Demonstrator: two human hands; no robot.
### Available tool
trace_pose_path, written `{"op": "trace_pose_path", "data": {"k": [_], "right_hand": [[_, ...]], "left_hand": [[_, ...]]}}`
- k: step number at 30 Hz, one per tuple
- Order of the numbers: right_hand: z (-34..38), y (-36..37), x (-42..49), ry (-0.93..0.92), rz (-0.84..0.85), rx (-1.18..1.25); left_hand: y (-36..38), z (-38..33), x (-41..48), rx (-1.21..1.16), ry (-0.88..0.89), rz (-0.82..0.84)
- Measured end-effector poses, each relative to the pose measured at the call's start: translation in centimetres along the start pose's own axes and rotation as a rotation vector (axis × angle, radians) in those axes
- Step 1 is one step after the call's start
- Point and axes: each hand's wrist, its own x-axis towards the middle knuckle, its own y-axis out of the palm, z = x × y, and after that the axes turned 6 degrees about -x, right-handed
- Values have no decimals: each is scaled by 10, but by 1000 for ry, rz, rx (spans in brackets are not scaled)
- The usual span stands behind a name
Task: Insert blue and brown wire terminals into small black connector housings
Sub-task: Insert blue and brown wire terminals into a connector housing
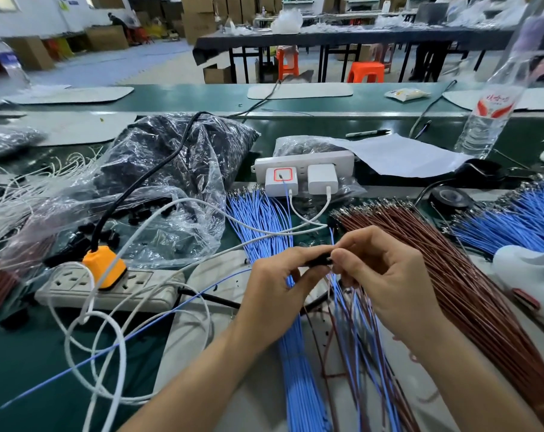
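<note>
Centre frame: left hand (280,285) grips a small black connector housing (320,259) in curled fingers, above the tabletop (30,353). Right hand (386,275) pinches a wire end at the housing's mouth. The terminal is hidden by fingertips and its colour is uncertain. Supply: blue wires (264,219) at centre, brown wires (420,244) right of centre. Judgement: insertion in progress. Keep the terminal square to its cavity, pinch close behind the crimp, push straight, then tug lightly to check the latch.

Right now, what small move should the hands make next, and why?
Probably the right hand should press its pinched wire sideways into the black housing, since the left hand grips that housing and both hands' fingertips meet right at its end.
</note>
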Motion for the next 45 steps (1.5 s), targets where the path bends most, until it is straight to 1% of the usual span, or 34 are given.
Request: {"op": "trace_pose_path", "data": {"k": [4,6,10,13,15,18,20,22,27,29,31,35,37,40,45], "right_hand": [[-6,-5,2,-7,25,-241],[-7,-5,2,34,41,-238],[-4,-3,2,156,63,58],[-4,-4,3,219,105,139],[-5,-6,4,277,134,172],[-8,-7,5,405,180,406],[-10,-7,6,438,195,478],[-10,-6,7,425,206,446],[-11,-9,7,280,178,160],[-12,-9,7,241,174,128],[-11,-8,6,239,174,124],[-13,-4,4,306,179,233],[-14,-3,3,315,183,245],[-15,-2,2,309,186,253],[-16,6,0,268,153,254]], "left_hand": [[1,1,-1,46,4,-12],[0,0,-1,65,5,-16],[-1,-1,0,112,-3,-3],[-2,-1,0,138,-5,20],[-3,-1,1,85,-31,49],[-4,-3,2,-39,-104,82],[-4,-3,2,-73,-125,88],[-4,-3,2,-59,-124,93],[-5,-3,1,53,-66,136],[-5,-3,2,67,-59,134],[-5,-3,2,53,-61,121],[-6,-2,1,-3,-98,98],[-6,-1,1,-21,-104,94],[-6,-1,1,-64,-116,101],[-2,3,-1,-107,-144,63]]}}
